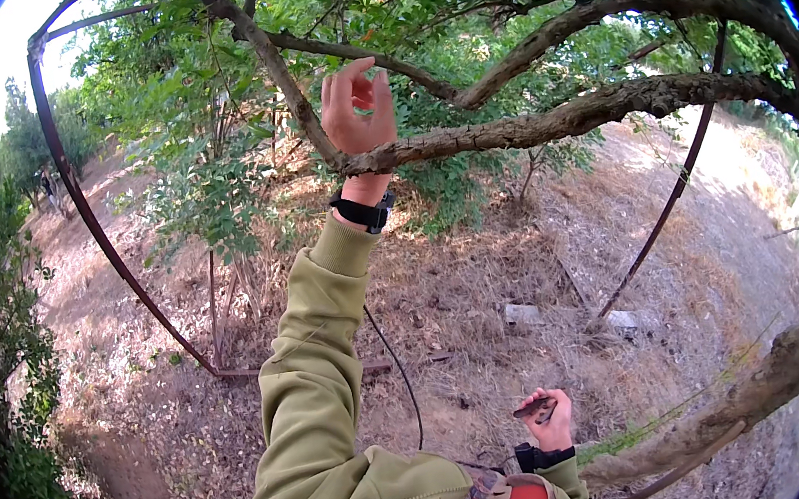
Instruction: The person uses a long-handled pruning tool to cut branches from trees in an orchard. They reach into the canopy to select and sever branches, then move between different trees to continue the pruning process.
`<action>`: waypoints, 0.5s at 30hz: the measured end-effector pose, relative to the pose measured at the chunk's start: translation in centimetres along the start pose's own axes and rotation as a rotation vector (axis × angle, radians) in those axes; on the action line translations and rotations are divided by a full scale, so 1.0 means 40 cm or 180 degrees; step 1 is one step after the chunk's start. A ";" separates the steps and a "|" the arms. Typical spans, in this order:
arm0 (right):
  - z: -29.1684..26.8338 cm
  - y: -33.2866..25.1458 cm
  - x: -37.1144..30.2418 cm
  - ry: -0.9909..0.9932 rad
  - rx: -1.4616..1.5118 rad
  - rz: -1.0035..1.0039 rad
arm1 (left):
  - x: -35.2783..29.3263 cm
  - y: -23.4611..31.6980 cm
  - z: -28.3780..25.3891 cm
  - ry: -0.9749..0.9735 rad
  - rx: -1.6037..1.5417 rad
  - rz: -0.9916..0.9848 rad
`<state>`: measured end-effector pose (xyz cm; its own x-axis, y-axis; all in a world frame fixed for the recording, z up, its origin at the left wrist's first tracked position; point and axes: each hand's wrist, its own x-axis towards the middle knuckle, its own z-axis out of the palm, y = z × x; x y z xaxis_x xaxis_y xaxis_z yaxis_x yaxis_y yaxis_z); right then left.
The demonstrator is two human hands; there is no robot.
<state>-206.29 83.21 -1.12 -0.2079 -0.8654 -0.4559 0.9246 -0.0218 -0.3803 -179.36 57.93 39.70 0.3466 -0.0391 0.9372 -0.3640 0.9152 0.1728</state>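
Left hand point(359, 113), twelve o'clock, is curling loosely, ideally clearing the rough brown branch point(525, 131). Right hand point(555, 421) is clamping a slim dark tool point(529, 408)

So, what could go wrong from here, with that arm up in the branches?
The left hand is up behind the rough lower branch, so its wrist could scrape or the black wristband snag. The dark object in the right hand might drop and be hard to spot in the dry ground litter. The black cord could perhaps catch.
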 end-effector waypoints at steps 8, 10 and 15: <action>0.009 0.005 -0.018 -0.0078 0.0063 0.0053 | 0.026 0.023 0.041 0.0171 -0.0005 -0.0085; 0.008 0.007 -0.021 -0.0031 0.0088 0.0006 | 0.023 0.022 0.043 0.0209 -0.0116 0.0019; 0.013 0.013 -0.037 -0.0022 0.0075 -0.0093 | -0.037 0.027 0.020 -0.0049 -0.0198 0.0074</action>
<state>-205.34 84.22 -0.23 -0.2328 -0.8676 -0.4393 0.9254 -0.0588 -0.3744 -180.95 58.65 38.74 0.3251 -0.0232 0.9454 -0.3173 0.9391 0.1321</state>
